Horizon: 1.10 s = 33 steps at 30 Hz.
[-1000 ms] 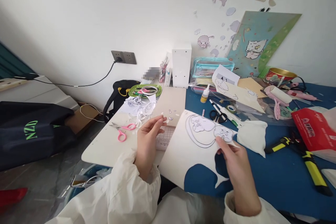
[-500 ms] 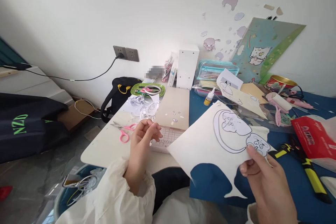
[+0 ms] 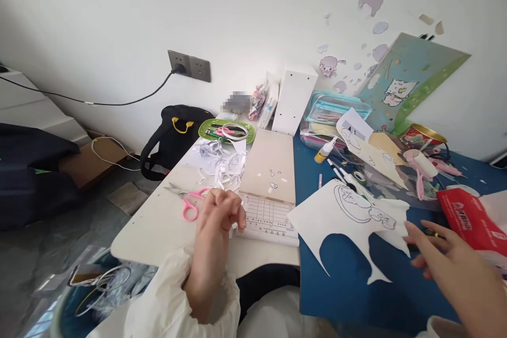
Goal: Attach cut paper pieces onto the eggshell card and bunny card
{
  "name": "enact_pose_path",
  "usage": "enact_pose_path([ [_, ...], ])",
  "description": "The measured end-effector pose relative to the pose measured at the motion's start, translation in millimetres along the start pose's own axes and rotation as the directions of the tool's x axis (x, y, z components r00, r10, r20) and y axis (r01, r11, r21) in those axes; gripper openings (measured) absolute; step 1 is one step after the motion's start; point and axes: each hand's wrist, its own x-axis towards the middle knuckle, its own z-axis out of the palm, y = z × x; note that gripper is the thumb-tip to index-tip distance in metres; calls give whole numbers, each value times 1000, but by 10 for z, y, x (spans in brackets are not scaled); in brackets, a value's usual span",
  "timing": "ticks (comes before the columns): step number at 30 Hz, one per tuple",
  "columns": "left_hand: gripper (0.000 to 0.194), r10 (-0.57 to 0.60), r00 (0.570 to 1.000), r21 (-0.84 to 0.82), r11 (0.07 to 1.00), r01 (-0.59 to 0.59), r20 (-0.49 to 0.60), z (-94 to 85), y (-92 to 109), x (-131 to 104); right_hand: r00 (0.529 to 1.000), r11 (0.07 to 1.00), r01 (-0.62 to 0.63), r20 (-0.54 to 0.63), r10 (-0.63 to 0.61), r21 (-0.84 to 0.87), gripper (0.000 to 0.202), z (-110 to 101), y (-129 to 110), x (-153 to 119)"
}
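Observation:
My left hand [image 3: 219,222] is raised over the front of the pale table. Its fingers are curled together; whatever may be between them is hidden. Just beyond lie pink-handled scissors [image 3: 190,208], blades spread. To the right of that hand is a pad with a printed grid [image 3: 265,214], partly under a beige board [image 3: 267,153] with small paper cutouts on it. A cut white sheet with cartoon drawings [image 3: 320,208] rests on the blue tabletop. Beside its right edge, my right hand [image 3: 451,259] is open, fingers apart, holding nothing.
White paper scraps [image 3: 219,161] and a green tray [image 3: 206,129] sit farther back. A glue bottle [image 3: 325,150], pens and tape stand or lie behind the sheet. A red package [image 3: 463,216] is at right. A bin [image 3: 65,301] stands on the floor at left.
My right hand has let go of the drawn sheet and moved right; the sheet now lies on the blue tabletop. My left hand stays curled in nearly the same place. The view has shifted slightly.

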Motion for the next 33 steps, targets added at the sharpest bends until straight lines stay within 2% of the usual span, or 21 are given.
enact_pose_path([
  [1, 25, -2, 1000, -9, 1000, 2, -13, -4, 5, -2, 999, 994, -51, -3, 51, -95, 55, -84, 0, -29],
  [3, 24, -4, 999, -9, 1000, 3, -49, -12, 10, -12, 999, 984, -53, -7, 53, -169, 53, -212, -85, -144],
  [5, 22, 1, 998, -5, 1000, -2, -69, -21, 3, -28, 995, 983, 97, 18, -95, -157, 49, -239, -298, -315],
  [6, 22, 4, 998, -6, 1000, -5, -69, -27, -4, -38, 978, 972, 201, 75, -193, -120, 45, -203, -448, -408],
  [7, 24, 3, 998, -10, 1000, -4, -60, -33, -15, -49, 942, 945, 323, 122, -314, -58, 40, -131, -618, -497],
  [8, 24, -4, 999, -15, 1000, 3, -44, -41, -27, -60, 871, 888, 459, 188, -454, 19, 33, -28, -800, -574],
  [9, 23, -14, 1000, -20, 1000, 13, -27, -51, -40, -71, 758, 794, 602, 251, -602, 86, 28, 103, -981, -634],
  [10, 21, -26, 1000, -23, 999, 25, -16, -64, -54, -81, 614, 671, 728, 301, -729, 140, 26, 254, -1150, -673],
  [11, 19, -34, 999, -26, 999, 34, -11, -78, -68, -90, 510, 567, 809, 296, -807, 152, 28, 414, -1297, -692],
  [12, 17, -40, 999, -28, 999, 40, -10, -93, -80, -98, 440, 488, 864, 283, -852, 128, 31, 573, -1414, -692],
  [14, 16, -49, 999, -33, 998, 49, -11, -123, -96, -109, 392, 411, 910, 208, -896, 53, 31, 856, -1554, -650],
  [16, 16, -59, 998, -41, 997, 59, -10, -142, -101, -114, 393, 397, 918, 120, -912, 9, 25, 1055, -1590, -586],
  [19, 14, -77, 997, -48, 996, 76, -13, -141, -88, -117, 369, 369, 929, 2, -929, 30, 15, 1199, -1563, -512],
  [24, 14, -80, 997, -52, 996, 79, -11, -128, -78, -119, 302, 293, 952, -122, -945, 89, 10, 1250, -1559, -520],
  [26, 13, -84, 996, -50, 995, 84, -2, -143, -90, -121, 303, 286, 949, -141, -942, 130, 12, 1228, -1579, -527],
  [27, 13, -87, 996, -49, 995, 87, 2, -153, -97, -122, 330, 306, 938, -143, -933, 163, 13, 1206, -1593, -517],
  [28, 13, -88, 996, -49, 995, 88, 5, -163, -103, -123, 385, 355, 912, -132, -913, 206, 12, 1178, -1611, -493],
  [31, 13, -81, 997, -35, 996, 81, 11, -184, -111, -122, 616, 579, 757, -34, -787, 302, 12, 1108, -1689, -339],
  [32, 13, -78, 997, -28, 997, 78, 14, -187, -110, -120, 653, 623, 724, -5, -757, 296, 14, 1104, -1720, -272],
  [33, 13, -74, 997, -22, 997, 75, 15, -189, -108, -118, 668, 643, 711, 13, -744, 283, 14, 1114, -1750, -206],
])
